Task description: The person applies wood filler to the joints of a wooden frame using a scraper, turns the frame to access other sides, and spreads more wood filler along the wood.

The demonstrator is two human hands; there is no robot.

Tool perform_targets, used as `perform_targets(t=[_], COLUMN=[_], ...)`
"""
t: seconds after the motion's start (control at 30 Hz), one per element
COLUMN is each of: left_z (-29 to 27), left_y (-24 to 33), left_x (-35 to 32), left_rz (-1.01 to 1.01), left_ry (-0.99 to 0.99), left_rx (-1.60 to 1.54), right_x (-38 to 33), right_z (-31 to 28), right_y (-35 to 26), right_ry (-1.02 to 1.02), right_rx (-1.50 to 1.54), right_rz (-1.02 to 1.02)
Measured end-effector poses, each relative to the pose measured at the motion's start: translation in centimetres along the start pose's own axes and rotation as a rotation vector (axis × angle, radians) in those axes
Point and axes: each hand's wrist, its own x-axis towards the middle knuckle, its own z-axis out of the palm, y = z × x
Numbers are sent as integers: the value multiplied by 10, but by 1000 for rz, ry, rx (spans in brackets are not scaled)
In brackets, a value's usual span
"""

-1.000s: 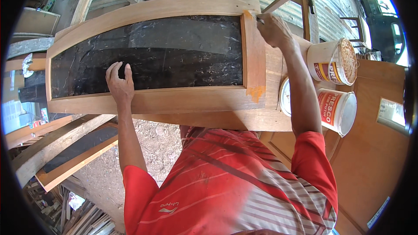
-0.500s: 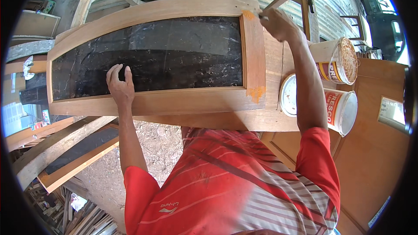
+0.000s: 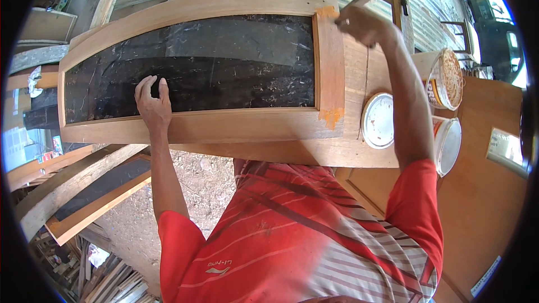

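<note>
A wooden frame (image 3: 247,127) with one long curved edge lies flat before me, and a scuffed black panel (image 3: 224,73) fills its middle. My left hand (image 3: 152,104) lies over the frame's near rail, fingers slightly bent and apart on the black panel, holding nothing. At the far right corner my right hand (image 3: 366,26) is closed, its fingers around something small that they mostly hide. Orange filler (image 3: 326,12) is smeared on the wood beside that hand. Another orange patch (image 3: 332,116) marks the near right corner.
Under the frame is a wooden board (image 3: 355,90). A round white lid (image 3: 379,122) lies on it at the right, beside a bucket of stringy shavings (image 3: 449,81) and a second white bucket (image 3: 448,146). Timber beams (image 3: 78,177) stand at the left, above scrap wood (image 3: 115,280).
My right hand has shifted slightly right at the far corner, and its forearm has swung right, uncovering more of the lid. My left hand stays in place on the frame.
</note>
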Motion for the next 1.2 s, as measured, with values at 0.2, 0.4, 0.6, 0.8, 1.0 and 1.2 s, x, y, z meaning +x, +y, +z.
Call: perform_targets(t=[0.2,0.4,0.6,0.8,1.0,1.2], left_z=[5,0,3,2,5,3], left_y=[2,-2,4,2,0,0], left_x=[7,3,2,1,5,1], left_rz=[20,-29,-20,-35,-2,-58], left_ry=[-22,-4,1,0,5,12], left_rx=[10,20,12,31,22,16], right_x=[39,-35,-51,-61,-57,-37], right_z=[-1,12,53,65,41,12], right_y=[37,-9,-7,-17,-13,-7], right_ry=[86,-161,145,309,151,-55], right_rx=[13,-2,162,118,134,41], right_rz=[-149,-25,14,-61,-4,-36])
